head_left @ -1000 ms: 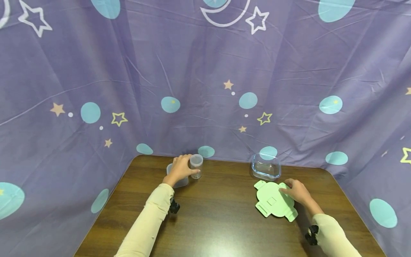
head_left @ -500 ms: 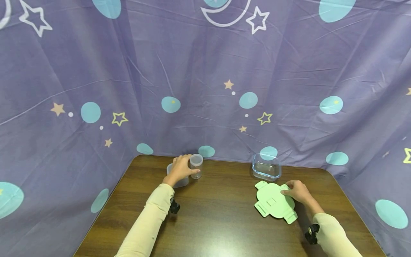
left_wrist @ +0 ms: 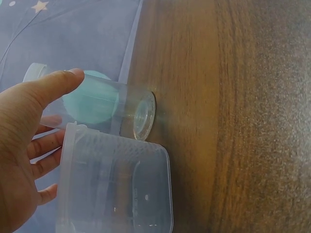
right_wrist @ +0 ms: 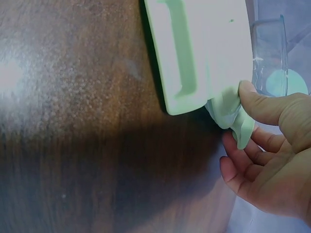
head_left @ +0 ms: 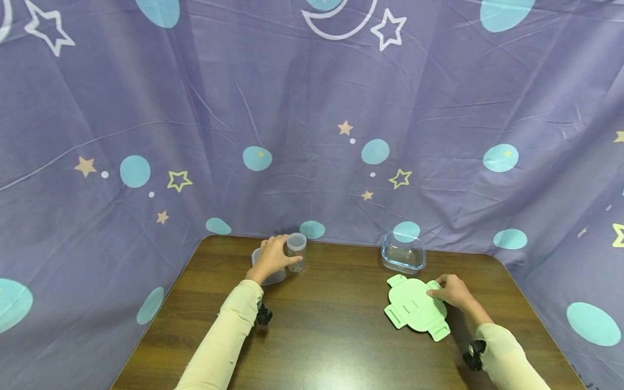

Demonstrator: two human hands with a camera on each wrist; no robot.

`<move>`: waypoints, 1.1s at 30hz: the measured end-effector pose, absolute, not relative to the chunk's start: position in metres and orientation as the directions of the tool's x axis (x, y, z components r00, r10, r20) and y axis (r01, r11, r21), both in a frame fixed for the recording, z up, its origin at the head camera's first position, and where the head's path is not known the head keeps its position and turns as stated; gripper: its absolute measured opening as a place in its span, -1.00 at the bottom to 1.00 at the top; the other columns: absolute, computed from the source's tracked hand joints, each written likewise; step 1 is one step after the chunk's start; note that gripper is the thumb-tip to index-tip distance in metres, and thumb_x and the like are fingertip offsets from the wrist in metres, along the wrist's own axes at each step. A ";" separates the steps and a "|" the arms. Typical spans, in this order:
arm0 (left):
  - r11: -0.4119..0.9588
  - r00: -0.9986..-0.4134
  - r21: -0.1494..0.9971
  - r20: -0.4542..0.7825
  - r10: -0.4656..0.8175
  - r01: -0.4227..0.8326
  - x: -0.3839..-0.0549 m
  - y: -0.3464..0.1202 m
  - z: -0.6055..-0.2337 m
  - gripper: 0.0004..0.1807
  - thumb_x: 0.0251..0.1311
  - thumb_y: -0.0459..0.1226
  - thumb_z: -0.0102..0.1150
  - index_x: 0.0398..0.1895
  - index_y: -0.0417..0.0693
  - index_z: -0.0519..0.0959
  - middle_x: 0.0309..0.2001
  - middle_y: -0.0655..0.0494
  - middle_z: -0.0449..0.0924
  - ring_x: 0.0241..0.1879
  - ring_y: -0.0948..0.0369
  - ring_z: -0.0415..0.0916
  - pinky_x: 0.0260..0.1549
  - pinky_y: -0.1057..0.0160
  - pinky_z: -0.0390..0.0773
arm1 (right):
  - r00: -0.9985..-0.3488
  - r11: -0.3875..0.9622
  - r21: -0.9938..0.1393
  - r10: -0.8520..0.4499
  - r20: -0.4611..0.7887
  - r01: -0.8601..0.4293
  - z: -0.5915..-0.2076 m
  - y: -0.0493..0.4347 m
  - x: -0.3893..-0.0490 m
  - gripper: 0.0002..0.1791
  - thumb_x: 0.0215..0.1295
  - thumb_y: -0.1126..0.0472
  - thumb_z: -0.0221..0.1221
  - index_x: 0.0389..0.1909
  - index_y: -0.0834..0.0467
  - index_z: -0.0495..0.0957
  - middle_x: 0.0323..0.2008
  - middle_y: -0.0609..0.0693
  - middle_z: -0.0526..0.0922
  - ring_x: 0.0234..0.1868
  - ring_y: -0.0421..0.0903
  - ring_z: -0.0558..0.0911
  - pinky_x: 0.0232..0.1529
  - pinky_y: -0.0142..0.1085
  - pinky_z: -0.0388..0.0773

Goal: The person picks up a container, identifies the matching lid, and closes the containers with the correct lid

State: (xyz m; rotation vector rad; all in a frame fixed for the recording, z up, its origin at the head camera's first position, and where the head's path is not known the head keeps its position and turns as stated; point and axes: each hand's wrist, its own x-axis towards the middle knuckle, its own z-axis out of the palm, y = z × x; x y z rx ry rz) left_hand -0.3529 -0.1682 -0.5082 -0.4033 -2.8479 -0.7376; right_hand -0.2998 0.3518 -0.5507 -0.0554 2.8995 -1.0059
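Note:
My left hand [head_left: 270, 257] holds a clear cylindrical jar with a whitish lid [head_left: 296, 245], thumb on its near side and fingers behind. The left wrist view shows the jar [left_wrist: 104, 99] standing on the table, a clear plastic box [left_wrist: 116, 184] right beside it, below the fingers. In the head view my wrist partly hides that box [head_left: 275, 277]. On the right, a light green lid with locking flaps [head_left: 414, 307] is pinched at one flap by my right hand [head_left: 453, 292]. The thumb lies on top, the fingers [right_wrist: 262, 145] under the flap, and the lid casts a dark shadow.
A rectangular glass container [head_left: 403, 265] with no lid on it stands near the back edge, just beyond the green lid. The brown wooden table [head_left: 322, 319] meets a purple curtain [head_left: 312, 135] at its back and sides.
The green lid has turned slightly, its near flaps shifting a little to the left and toward me. My left hand and the jar stay in place.

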 end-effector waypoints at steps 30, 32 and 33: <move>0.741 -0.875 0.546 0.470 0.116 0.392 -0.353 -0.149 -0.488 -0.19 0.16 0.05 0.39 0.43 -0.01 0.36 0.30 -0.09 0.42 0.27 -0.09 0.33 0.29 -0.18 0.29 | -0.995 0.789 -0.615 -0.078 -0.067 -0.020 -0.548 0.353 -0.298 -0.55 0.22 0.20 0.41 -0.06 0.49 0.58 -0.24 0.22 0.67 -0.25 0.02 0.58 -0.33 -0.23 0.53; 0.724 -0.836 0.540 0.540 0.094 0.430 -0.351 -0.141 -0.482 -0.25 0.16 -0.04 0.40 0.39 -0.07 0.41 0.26 -0.10 0.44 0.25 -0.09 0.34 0.29 -0.16 0.30 | -0.995 0.788 -0.616 -0.078 -0.063 -0.023 -0.547 0.352 -0.298 -0.56 0.21 0.21 0.41 -0.07 0.49 0.58 -0.25 0.22 0.68 -0.25 0.01 0.59 -0.33 -0.23 0.53; 0.720 -0.812 0.528 0.578 0.085 0.451 -0.350 -0.136 -0.479 -0.29 0.16 -0.09 0.39 0.37 -0.09 0.43 0.24 -0.11 0.46 0.24 -0.09 0.36 0.29 -0.14 0.31 | -0.995 0.785 -0.619 -0.081 -0.061 -0.026 -0.547 0.352 -0.298 -0.56 0.21 0.22 0.41 -0.07 0.49 0.58 -0.26 0.22 0.67 -0.26 0.00 0.58 -0.34 -0.23 0.53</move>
